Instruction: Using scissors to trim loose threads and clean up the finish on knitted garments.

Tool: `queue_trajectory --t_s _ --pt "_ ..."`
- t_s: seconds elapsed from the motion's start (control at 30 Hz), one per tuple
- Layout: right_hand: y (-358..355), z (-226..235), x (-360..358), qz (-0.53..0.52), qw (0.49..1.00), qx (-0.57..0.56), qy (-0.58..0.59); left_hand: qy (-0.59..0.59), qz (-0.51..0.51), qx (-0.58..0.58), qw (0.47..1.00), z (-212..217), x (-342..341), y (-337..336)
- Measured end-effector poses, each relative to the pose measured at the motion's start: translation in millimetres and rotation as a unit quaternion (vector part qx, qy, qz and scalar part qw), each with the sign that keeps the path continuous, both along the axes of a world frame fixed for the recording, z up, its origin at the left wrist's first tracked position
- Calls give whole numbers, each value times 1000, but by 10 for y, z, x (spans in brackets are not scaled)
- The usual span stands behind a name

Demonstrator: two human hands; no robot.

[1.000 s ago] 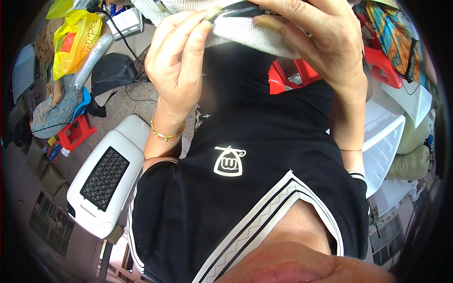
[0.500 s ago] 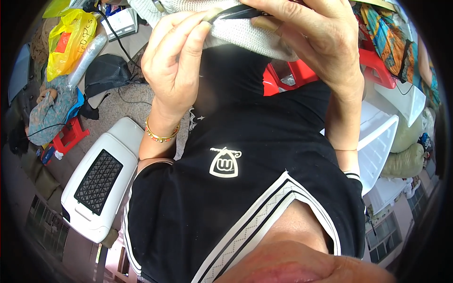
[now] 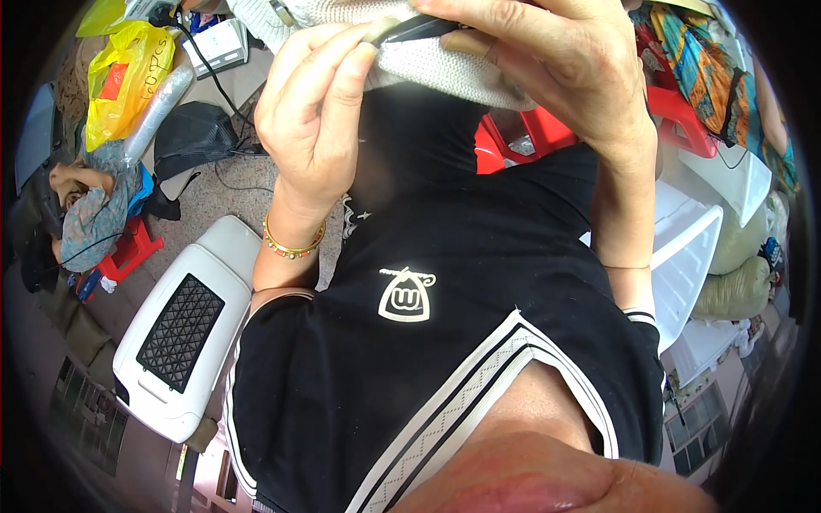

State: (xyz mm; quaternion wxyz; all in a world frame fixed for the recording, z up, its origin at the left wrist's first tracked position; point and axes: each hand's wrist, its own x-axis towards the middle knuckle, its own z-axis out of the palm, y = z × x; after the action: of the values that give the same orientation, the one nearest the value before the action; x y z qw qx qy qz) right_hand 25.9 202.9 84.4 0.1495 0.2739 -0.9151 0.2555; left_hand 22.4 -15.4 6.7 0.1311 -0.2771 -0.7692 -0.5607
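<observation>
Off-white knitted fabric (image 3: 440, 70) is bunched up at the top of the head view. My left hand (image 3: 310, 115) pinches the edge of this knit between thumb and fingertips. A slim, dark, pointed object (image 3: 419, 30) lies against the knit between my two hands; its exact kind does not show. My right hand (image 3: 556, 64) is closed round that dark object, its thumb below and fingers above, with the knit touching its palm side. More of the fabric runs past the upper edge of the view.
At the left are a white case (image 3: 184, 329) with a black mesh panel, a black bag (image 3: 195, 135), a yellow plastic bag (image 3: 128, 81) and a person in a floral garment (image 3: 92, 218) by a red stool (image 3: 135, 252). At the right stand a white plastic bin (image 3: 688, 256) and red stools (image 3: 680, 120).
My right hand has shifted slightly to the left along the knit, with the dark object. My left hand hardly moves. The person at the left has raised an arm.
</observation>
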Motion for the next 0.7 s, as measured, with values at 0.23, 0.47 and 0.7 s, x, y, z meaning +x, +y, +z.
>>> queue_trajectory --t_s 0.23,0.47,0.7 --pt "-85 -458 -210 71 929 -238 276 -4 5 23 1000 -8 -8 21" --pt "-33 -70 35 -5 1000 -20 23 -5 17 20 1000 -3 -26 -35" --pt "227 -148 293 -56 952 -278 -112 25 132 12 991 123 -341 -308"
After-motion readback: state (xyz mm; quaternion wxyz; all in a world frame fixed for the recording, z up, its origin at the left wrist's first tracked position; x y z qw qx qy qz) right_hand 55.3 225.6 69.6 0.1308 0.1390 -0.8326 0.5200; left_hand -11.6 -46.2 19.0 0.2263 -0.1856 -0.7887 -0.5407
